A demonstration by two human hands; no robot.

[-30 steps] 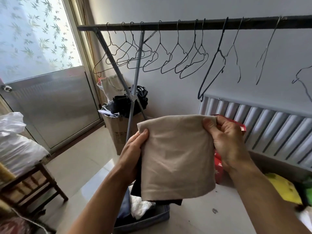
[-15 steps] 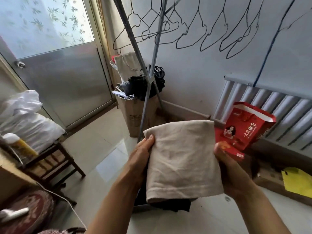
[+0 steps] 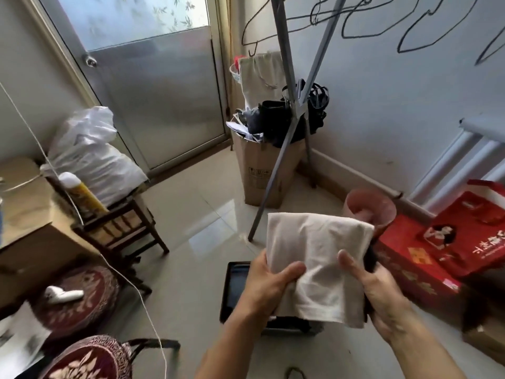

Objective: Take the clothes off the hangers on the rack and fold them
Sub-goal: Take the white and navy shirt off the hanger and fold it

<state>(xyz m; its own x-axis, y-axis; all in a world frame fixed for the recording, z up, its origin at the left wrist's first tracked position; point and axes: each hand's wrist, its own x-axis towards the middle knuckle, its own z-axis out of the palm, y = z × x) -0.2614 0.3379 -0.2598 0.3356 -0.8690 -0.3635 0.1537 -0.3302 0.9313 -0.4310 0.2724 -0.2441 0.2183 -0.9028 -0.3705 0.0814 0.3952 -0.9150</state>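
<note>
The glossy tile floor carries the rack on 2 legs, a cardboard box, a wooden chair, a dark bin and a red gift box.

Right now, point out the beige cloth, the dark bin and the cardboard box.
beige cloth [image 3: 319,255]: head view, middle of its top face.
dark bin [image 3: 236,291]: head view, bare inside.
cardboard box [image 3: 254,165]: head view, front wall.

- A room in a home, given over to drying laundry and storing things.
- A folding drying rack stands on the glossy tiled floor, with bare wire hangers above.
- A white radiator lines one wall, and a frosted-glass door closes the far end.
- Household clutter lies about: a cardboard box stuffed with bags, a wooden chair bearing a full white plastic bag, and red gift boxes.
</note>
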